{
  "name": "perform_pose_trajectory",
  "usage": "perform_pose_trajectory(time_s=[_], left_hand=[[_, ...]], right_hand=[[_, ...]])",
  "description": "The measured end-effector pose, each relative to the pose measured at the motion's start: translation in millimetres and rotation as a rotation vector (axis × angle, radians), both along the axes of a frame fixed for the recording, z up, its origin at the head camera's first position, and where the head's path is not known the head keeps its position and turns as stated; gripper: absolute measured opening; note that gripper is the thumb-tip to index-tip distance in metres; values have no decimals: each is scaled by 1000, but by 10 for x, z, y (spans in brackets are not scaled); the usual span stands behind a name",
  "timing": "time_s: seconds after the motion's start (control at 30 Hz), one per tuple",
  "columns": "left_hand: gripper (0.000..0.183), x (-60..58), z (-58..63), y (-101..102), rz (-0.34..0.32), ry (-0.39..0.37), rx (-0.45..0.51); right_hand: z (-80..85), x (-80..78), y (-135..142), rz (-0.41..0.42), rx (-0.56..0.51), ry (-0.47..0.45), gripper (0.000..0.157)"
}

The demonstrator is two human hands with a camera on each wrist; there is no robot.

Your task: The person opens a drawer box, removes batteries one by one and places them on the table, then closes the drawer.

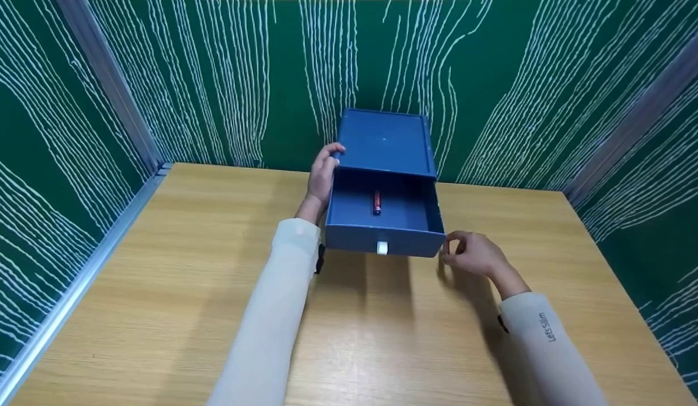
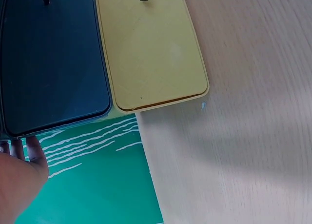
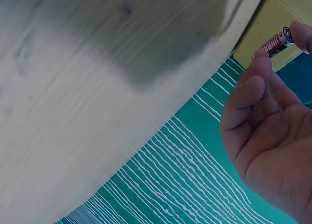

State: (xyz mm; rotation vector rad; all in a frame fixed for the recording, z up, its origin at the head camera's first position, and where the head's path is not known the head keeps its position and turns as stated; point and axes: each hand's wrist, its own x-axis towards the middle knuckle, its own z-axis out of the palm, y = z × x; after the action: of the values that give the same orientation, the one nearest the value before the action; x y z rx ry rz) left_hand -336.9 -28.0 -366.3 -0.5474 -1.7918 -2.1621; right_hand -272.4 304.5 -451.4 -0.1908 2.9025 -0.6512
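A blue drawer box (image 1: 386, 141) stands toward the back of the table, its drawer (image 1: 385, 241) pulled out at the front. Inside the drawer lies a red and dark battery (image 1: 377, 203). My left hand (image 1: 321, 176) holds the box's left side, fingers bent over its edge; in the left wrist view some fingertips are hidden behind that edge. Beside the drawer's front right corner, my right hand (image 1: 475, 254) pinches another battery (image 3: 279, 42) between thumb and fingertips. That battery has a red label with pale lettering, and in the head view fingers cover most of it.
A yellow unit (image 2: 153, 53) sits below the blue one, between it and the wooden table (image 1: 213, 282). A white pull tab (image 1: 382, 248) marks the drawer front. Close behind the box rises a green wall (image 1: 286, 84) with white wavy lines.
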Motion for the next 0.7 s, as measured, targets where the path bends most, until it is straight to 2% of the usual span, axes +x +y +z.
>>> perform_pose_trajectory(time_s=[0.2, 0.43, 0.7], left_hand=[[32, 77, 61, 14, 22, -10, -30], [32, 76, 57, 32, 12, 12, 5], [32, 63, 64, 24, 9, -6, 0]], right_hand=[[-23, -14, -1, -11, 13, -33, 42], [-80, -18, 2, -16, 10, -43, 42], [-100, -30, 2, -32, 2, -104, 45]])
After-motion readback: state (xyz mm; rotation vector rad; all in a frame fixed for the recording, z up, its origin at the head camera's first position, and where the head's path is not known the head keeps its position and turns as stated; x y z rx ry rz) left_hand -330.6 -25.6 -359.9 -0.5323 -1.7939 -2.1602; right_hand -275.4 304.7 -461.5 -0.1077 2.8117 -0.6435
